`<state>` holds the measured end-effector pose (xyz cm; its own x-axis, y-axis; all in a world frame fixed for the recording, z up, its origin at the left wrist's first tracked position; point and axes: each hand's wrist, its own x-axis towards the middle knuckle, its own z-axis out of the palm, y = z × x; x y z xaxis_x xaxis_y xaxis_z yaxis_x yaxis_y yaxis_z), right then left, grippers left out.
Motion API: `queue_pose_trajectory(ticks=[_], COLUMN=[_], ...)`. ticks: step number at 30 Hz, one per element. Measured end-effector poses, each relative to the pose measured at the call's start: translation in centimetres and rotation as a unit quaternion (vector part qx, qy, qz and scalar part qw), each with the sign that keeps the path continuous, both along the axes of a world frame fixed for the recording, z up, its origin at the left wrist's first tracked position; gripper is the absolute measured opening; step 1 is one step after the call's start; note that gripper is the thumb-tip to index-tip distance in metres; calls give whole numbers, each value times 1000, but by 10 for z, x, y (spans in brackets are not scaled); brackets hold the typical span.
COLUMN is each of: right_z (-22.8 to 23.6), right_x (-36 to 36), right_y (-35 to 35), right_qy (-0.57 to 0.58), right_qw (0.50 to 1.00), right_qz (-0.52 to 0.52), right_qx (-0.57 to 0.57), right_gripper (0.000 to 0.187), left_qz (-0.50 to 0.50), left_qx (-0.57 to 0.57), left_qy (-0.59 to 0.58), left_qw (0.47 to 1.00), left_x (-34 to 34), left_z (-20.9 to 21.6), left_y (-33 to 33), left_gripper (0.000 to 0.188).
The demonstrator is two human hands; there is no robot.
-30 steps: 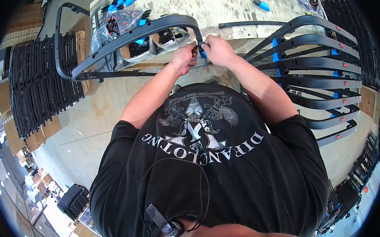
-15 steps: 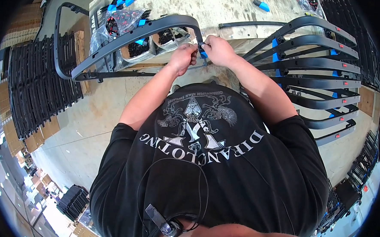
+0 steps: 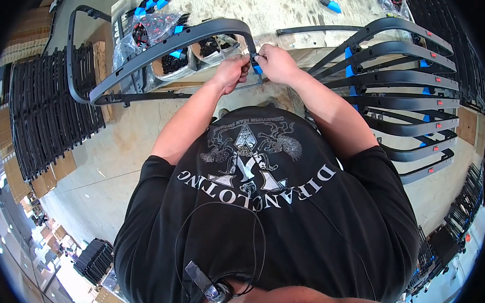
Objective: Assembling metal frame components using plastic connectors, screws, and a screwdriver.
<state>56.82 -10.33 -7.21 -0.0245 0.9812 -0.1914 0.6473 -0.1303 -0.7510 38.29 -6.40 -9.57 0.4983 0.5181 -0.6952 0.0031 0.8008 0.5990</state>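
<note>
A long black curved frame (image 3: 165, 53) spans the left side, and one of its bent ends comes down between my hands. At that end sits a small blue piece (image 3: 257, 69). My right hand (image 3: 277, 64) is closed, thumb and fingers pinching the frame's end from the right. My left hand (image 3: 233, 74) meets it from the left with fingers curled in; whatever they hold is hidden. The fingertips of both hands nearly touch around the frame's end.
Several similar black frames (image 3: 405, 81) with blue pieces and red tabs are stacked on the right. Behind my hands stands a worn worktable (image 3: 244, 9). Open boxes of small black parts (image 3: 173, 64) sit under the frame. Many black bars (image 3: 56, 103) lean at far left.
Both hands stay at the frame's end with only slight finger movement. The whole view has shifted a little; nothing has been let go.
</note>
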Motion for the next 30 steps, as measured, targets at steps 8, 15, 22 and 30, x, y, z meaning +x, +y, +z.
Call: queue_pose_trajectory(ticks=[8,15,22,30], right_z=[3,1,0,-3], right_x=[-1,-1,-1,-1], right_y=[-1,0,0,1], right_qy=[2,0,1,-2], right_qw=[1000,1000,1000,1000], right_qz=[1,-2,-1,-1], right_qx=[-3,-7,-10,-2], right_gripper=[25,26,26,26], left_qz=[21,99,22,120], left_qx=[229,235,126,224], left_qy=[21,-49,188,119], left_qw=[973,966,974,960], left_x=[-7,-11,11,12], left_z=[-16,-3,14,4], left_y=[-5,-9,-6,-11], left_gripper=[10,7,28,25])
